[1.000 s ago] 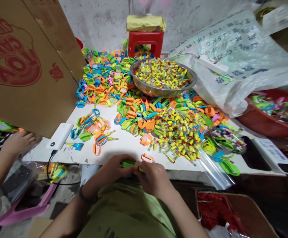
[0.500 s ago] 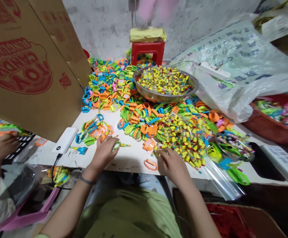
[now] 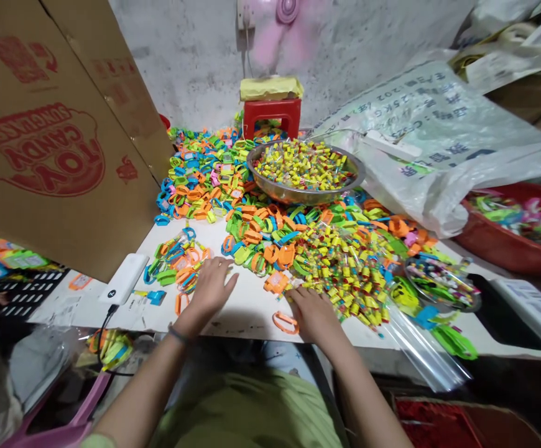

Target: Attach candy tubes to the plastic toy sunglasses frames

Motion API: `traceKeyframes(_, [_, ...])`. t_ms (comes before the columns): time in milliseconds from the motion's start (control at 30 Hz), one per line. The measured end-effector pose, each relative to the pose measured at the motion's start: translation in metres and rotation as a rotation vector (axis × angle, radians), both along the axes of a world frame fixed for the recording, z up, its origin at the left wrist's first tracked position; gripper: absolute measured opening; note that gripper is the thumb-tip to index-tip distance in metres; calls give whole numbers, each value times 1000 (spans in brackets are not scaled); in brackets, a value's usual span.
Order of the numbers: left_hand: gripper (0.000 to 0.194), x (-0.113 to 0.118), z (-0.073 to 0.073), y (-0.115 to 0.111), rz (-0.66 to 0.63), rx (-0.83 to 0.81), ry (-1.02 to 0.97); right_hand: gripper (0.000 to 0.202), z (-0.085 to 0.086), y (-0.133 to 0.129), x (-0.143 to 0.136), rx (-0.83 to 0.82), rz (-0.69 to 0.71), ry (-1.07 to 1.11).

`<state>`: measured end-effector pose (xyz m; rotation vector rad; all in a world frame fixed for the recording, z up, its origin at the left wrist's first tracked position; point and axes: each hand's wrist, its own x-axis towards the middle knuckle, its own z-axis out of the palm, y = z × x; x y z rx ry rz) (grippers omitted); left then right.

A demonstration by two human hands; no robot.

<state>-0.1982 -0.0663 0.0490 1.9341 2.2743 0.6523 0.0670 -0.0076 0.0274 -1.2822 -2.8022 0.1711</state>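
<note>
My left hand (image 3: 212, 286) is open over the white tabletop, its fingers stretched out and the thumb apart. Its fingertips lie beside a small pile of toy watches (image 3: 177, 258) in blue, green and orange, some with small yellow tubes by them. My right hand (image 3: 312, 311) rests at the left edge of a heap of small yellow wrapped candy tubes (image 3: 345, 267). Its fingers are extended and slightly bent, fingertips touching the heap; the thumb is hidden. Just left of it lies a single orange watch band (image 3: 285, 323), with an orange toy watch (image 3: 276, 282) above that.
A steel bowl (image 3: 305, 194) of yellow tubes sits among loose toy watches (image 3: 205, 174). A cardboard box (image 3: 56, 218) and white power bank (image 3: 125, 277) stand left. Clear plastic film (image 3: 431, 351), a phone (image 3: 504, 311) and a red basin (image 3: 499, 233) lie right.
My left hand has moved slightly right and its thumb has spread; a yellow tube and green band by its fingers no longer show. My right fingers are closer together. The view has tilted up.
</note>
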Motion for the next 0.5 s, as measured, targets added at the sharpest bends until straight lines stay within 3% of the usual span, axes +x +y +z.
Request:
traceKeyframes(133, [22, 12, -6, 41, 46, 45, -56, 19, 4, 3, -4, 18, 44, 3])
traceKeyframes(233, [10, 10, -12, 53, 39, 64, -100, 17, 5, 3, -1, 21, 81, 127])
traceKeyframes(367, [10, 6, -13, 36, -12, 123, -235, 14, 3, -4, 7, 33, 103, 560])
traceKeyframes(500, [20, 12, -2, 9, 8, 145, -794, 13, 10, -22, 3, -111, 65, 933])
